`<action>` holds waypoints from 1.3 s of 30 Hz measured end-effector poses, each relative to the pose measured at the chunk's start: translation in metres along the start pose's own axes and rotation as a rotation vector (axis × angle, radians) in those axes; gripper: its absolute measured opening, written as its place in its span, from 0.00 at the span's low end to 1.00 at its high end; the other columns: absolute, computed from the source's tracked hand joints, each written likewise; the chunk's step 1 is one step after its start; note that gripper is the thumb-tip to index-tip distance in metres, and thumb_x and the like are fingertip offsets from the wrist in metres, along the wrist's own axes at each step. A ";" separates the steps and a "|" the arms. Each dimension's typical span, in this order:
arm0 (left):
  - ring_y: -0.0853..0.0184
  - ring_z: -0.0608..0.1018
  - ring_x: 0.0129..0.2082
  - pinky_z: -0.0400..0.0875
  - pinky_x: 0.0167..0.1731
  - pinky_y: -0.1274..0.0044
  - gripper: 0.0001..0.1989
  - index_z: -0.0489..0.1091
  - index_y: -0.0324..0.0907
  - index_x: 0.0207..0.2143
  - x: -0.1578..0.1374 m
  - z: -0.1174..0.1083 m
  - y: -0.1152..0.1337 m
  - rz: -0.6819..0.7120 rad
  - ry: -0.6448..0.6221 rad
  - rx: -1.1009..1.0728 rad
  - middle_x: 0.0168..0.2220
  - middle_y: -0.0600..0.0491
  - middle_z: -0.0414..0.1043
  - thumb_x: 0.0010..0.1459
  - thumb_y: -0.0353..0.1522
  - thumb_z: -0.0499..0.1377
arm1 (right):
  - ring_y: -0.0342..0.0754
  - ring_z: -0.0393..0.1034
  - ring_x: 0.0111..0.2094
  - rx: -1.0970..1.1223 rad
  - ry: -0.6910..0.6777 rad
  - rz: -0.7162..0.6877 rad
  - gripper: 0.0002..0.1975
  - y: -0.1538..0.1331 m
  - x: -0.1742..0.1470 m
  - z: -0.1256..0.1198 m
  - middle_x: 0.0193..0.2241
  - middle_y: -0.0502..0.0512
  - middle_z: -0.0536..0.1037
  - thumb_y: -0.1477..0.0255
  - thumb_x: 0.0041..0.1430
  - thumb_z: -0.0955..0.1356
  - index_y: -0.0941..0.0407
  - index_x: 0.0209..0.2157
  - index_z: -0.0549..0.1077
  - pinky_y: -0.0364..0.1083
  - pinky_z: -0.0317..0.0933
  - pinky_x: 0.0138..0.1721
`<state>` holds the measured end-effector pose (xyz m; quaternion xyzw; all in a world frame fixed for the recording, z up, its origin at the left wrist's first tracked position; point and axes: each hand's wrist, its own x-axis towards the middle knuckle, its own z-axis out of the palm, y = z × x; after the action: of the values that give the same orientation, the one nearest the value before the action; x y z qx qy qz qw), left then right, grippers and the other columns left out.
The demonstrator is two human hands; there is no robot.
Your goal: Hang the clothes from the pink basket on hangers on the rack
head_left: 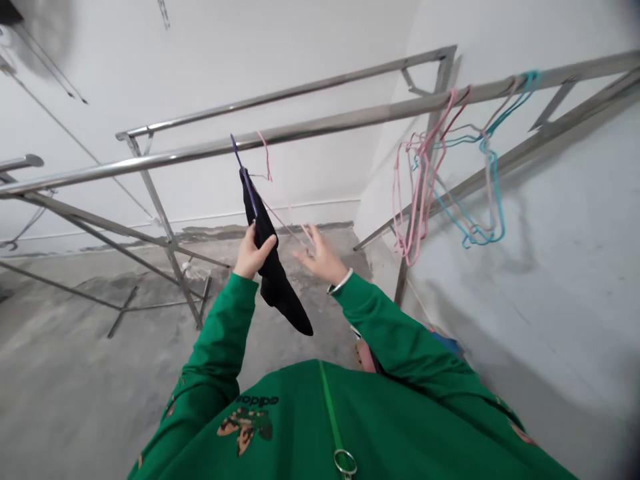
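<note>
Garment: black cloth [275,267] is hanging near the middle of the front rail [320,125], draped on a purple hanger [245,175]; its long axis is running steeply down, tail trailing lower right.
Left hand [253,252]: fingers are closing round the cloth's mid-length, thumb pressing across the front.
Right hand [323,257]: is hovering just right of the cloth, fingers spread and gripping nothing, though motion blur is softening them; a thin pink hanger [266,160] is dangling just above.
Key relation: cloth is lying left of the right fingers; left hand is the nearer one.
Surroundings: bunched pink and blue hangers [450,193] are hanging toward the rail's right end, well apart.
</note>
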<state>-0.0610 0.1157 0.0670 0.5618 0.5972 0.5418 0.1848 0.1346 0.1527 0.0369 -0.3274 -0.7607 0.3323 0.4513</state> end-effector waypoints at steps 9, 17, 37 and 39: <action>0.65 0.72 0.27 0.67 0.32 0.73 0.11 0.63 0.43 0.26 -0.009 -0.018 0.014 -0.037 0.055 0.251 0.23 0.55 0.67 0.47 0.40 0.58 | 0.42 0.61 0.15 0.113 0.246 0.226 0.21 -0.010 0.008 -0.024 0.11 0.45 0.63 0.55 0.60 0.59 0.57 0.34 0.71 0.42 0.56 0.22; 0.57 0.76 0.45 0.71 0.46 0.67 0.26 0.66 0.40 0.44 -0.019 -0.046 0.031 -0.017 -0.256 0.012 0.43 0.46 0.73 0.47 0.45 0.63 | 0.42 0.61 0.13 -0.042 0.648 0.368 0.25 -0.011 -0.026 -0.120 0.09 0.48 0.66 0.51 0.54 0.61 0.60 0.31 0.72 0.41 0.54 0.19; 0.62 0.74 0.25 0.64 0.27 0.70 0.07 0.69 0.44 0.32 -0.121 0.012 -0.010 0.686 0.031 0.830 0.24 0.49 0.71 0.59 0.28 0.52 | 0.55 0.63 0.58 0.367 -0.263 0.106 0.42 -0.020 -0.079 0.030 0.62 0.69 0.56 0.60 0.57 0.68 0.55 0.66 0.45 0.56 0.62 0.56; 0.60 0.76 0.26 0.67 0.26 0.69 0.07 0.70 0.44 0.33 -0.134 0.022 -0.015 0.653 -0.100 0.694 0.26 0.47 0.73 0.58 0.28 0.52 | 0.55 0.60 0.61 0.678 -0.379 0.360 0.47 -0.023 -0.077 0.040 0.62 0.66 0.59 0.57 0.51 0.72 0.54 0.66 0.47 0.55 0.59 0.59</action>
<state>-0.0092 0.0115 -0.0055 0.7739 0.5255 0.3124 -0.1652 0.1229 0.0701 0.0044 -0.2212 -0.6087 0.6913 0.3204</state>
